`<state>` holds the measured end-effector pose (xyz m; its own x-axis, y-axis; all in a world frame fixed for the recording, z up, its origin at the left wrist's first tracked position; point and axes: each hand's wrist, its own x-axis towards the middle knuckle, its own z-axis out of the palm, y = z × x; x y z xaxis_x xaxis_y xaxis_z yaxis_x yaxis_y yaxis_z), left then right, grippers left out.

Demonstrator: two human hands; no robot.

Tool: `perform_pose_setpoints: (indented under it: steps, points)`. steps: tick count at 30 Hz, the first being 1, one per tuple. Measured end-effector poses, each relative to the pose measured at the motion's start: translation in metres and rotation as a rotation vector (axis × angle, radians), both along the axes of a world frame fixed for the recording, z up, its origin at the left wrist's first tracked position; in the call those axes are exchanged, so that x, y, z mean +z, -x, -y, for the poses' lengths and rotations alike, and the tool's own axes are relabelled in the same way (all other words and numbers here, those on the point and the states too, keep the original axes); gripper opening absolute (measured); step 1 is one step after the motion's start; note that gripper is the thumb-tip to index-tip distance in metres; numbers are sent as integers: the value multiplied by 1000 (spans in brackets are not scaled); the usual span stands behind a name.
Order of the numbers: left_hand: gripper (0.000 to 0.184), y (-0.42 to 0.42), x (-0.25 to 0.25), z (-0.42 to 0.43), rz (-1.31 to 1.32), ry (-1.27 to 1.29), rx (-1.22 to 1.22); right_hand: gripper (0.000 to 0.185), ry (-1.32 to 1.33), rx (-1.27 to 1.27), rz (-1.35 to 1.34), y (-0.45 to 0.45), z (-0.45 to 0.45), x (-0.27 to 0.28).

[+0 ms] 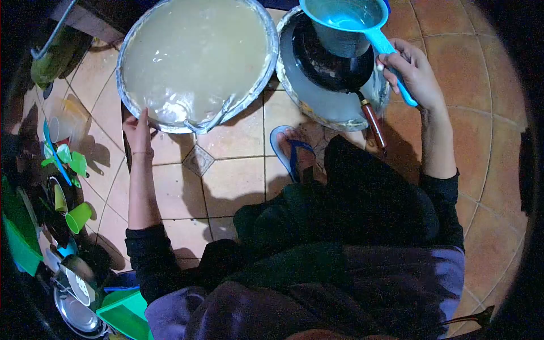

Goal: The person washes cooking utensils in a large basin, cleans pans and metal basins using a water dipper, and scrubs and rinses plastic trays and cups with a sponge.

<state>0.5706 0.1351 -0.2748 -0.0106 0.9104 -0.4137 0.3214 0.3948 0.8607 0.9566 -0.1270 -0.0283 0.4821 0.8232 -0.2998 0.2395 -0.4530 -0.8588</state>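
Note:
My right hand [416,73] is closed around the handle of a blue water dipper [345,25], raised over the smaller basin [328,122] at the top right. In that basin's cloudy water sits a black frying pan [331,76], its brown handle [373,124] sticking out over the rim toward me. My left hand [139,133] grips the near left rim of a large round basin [122,73], with a finger up against its edge. Whitish, cloudy water fills this basin almost to the brim. The left hand's other fingers are partly hidden.
Cups, including a green cup [79,217], several utensils, a metal pot [79,311] and a green plastic container [127,310] crowd the tiled floor on my left. My foot in a blue flip-flop [280,144] stands between the basins. A dark green object [51,68] lies at the upper left.

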Motion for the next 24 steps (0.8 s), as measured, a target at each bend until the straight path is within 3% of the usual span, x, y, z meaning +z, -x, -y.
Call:
perform_pose_setpoints:
  steps: [1,4,7,11,19,24]
  points:
    - [31,-1,2,2,80,114,-23,16,-2,-3,4,-5,3,-1]
    - [17,-10,14,10,166,135,-24,14,-20,-68,1,-14,10,-8]
    - [15,-2,-4,2,212,122,-58,13,-77,-150,23,-18,12,-12]
    - [13,-11,-9,7,276,88,33,12,-36,-189,-35,-24,9,-7]
    - [15,-10,-9,11,276,9,12,16,-273,-237,-67,-55,-24,-1]
    - [19,-7,-15,8,236,69,-24,21,-248,-214,178,-105,-77,-10]
